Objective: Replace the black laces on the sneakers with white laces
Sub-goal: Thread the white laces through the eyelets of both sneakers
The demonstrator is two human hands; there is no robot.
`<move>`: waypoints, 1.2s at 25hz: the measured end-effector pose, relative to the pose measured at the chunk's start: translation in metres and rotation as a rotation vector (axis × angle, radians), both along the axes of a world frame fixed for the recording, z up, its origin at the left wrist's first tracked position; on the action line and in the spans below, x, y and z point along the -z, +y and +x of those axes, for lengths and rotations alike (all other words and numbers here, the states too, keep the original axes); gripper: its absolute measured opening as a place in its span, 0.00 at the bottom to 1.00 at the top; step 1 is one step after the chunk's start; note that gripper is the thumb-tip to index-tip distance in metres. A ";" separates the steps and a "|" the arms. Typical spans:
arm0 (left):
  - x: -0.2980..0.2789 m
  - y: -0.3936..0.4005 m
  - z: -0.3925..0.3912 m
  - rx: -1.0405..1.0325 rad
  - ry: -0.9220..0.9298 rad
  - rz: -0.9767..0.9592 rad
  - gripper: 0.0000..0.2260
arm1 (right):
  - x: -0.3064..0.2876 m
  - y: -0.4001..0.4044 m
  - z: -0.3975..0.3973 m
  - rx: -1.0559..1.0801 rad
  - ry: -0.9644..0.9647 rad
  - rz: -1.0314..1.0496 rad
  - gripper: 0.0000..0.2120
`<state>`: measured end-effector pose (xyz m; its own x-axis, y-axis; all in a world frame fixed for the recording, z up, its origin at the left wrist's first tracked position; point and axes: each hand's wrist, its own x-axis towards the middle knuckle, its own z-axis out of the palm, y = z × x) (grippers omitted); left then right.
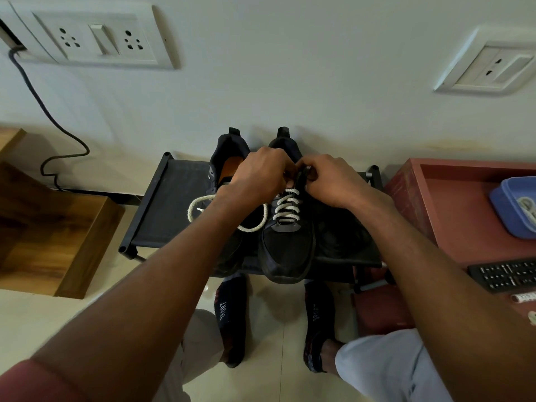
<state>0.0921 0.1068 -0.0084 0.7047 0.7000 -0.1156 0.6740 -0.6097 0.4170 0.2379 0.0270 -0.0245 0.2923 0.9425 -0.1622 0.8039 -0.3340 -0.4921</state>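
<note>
1. Sneakers stand side by side on a low black rack (162,216) against the far wall; the right sneaker (287,250) carries white lace (285,206) crossed through most of its eyelets, while the left sneaker (229,166) looks unlaced.
2. Both hands work at the right sneaker's top eyelets: the left hand (259,177) and right hand (330,181) are curled there, apparently pinching lace ends, though the fingertips are hidden.
3. A slack loop of white lace trails left under the left forearm.
4. Risk: the arm could snag that loop and drag rows loose, or an eyelet gets skipped.
5. Right, a blue tub (513,207) seems to hold more lace.
</note>
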 end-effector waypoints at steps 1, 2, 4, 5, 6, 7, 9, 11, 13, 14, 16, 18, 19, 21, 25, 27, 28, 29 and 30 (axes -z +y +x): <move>0.000 0.003 -0.002 0.018 -0.007 -0.013 0.12 | -0.001 0.000 0.000 -0.004 0.003 -0.003 0.23; 0.000 0.006 -0.005 0.031 -0.013 -0.019 0.12 | -0.002 0.000 0.000 -0.010 0.004 -0.007 0.23; 0.002 0.011 -0.008 0.042 -0.041 -0.033 0.11 | -0.003 -0.001 -0.001 -0.018 0.008 -0.014 0.23; 0.003 0.013 -0.009 0.039 -0.060 -0.047 0.10 | -0.004 -0.001 -0.001 -0.021 0.011 -0.014 0.23; 0.004 0.014 -0.010 0.033 -0.078 -0.060 0.10 | -0.005 -0.002 0.000 -0.025 0.013 -0.012 0.23; 0.004 0.015 -0.011 0.027 -0.090 -0.069 0.10 | -0.005 -0.002 0.000 -0.028 0.011 -0.009 0.24; 0.005 0.013 -0.011 0.030 -0.092 -0.061 0.09 | -0.005 -0.002 0.000 -0.033 0.003 -0.004 0.24; 0.004 0.011 -0.009 0.048 -0.072 -0.045 0.10 | -0.005 -0.002 0.001 -0.038 -0.001 0.001 0.24; 0.001 0.009 -0.009 0.068 -0.046 -0.034 0.10 | -0.004 -0.002 0.001 -0.040 0.001 0.000 0.23; 0.000 0.008 -0.008 0.075 -0.035 -0.028 0.11 | -0.003 -0.001 0.001 -0.039 0.003 -0.003 0.23; -0.001 0.006 -0.007 0.070 -0.005 -0.016 0.11 | -0.003 -0.001 0.001 -0.034 0.008 -0.008 0.23; -0.003 0.002 -0.004 0.043 0.029 0.000 0.13 | -0.003 -0.001 0.000 -0.027 0.009 -0.013 0.24; -0.004 -0.001 -0.002 0.036 0.037 0.008 0.13 | -0.002 -0.001 0.000 -0.026 0.008 -0.014 0.24; -0.006 -0.002 -0.001 0.070 0.051 0.020 0.12 | -0.001 -0.001 0.000 -0.028 0.010 -0.012 0.24; -0.006 0.006 -0.008 0.146 0.028 0.006 0.11 | -0.002 -0.001 0.000 -0.043 0.009 -0.008 0.21; -0.006 0.008 -0.010 0.159 0.015 0.010 0.10 | -0.003 -0.002 0.000 -0.045 0.011 -0.012 0.21; -0.006 0.008 -0.010 0.163 0.007 0.010 0.10 | -0.004 -0.002 0.000 -0.045 0.010 -0.016 0.22; -0.006 0.008 -0.010 0.162 -0.001 0.005 0.09 | -0.005 -0.002 0.000 -0.044 0.010 -0.020 0.22; -0.007 0.008 -0.011 0.160 -0.002 0.003 0.09 | -0.005 -0.002 0.000 -0.044 0.013 -0.022 0.22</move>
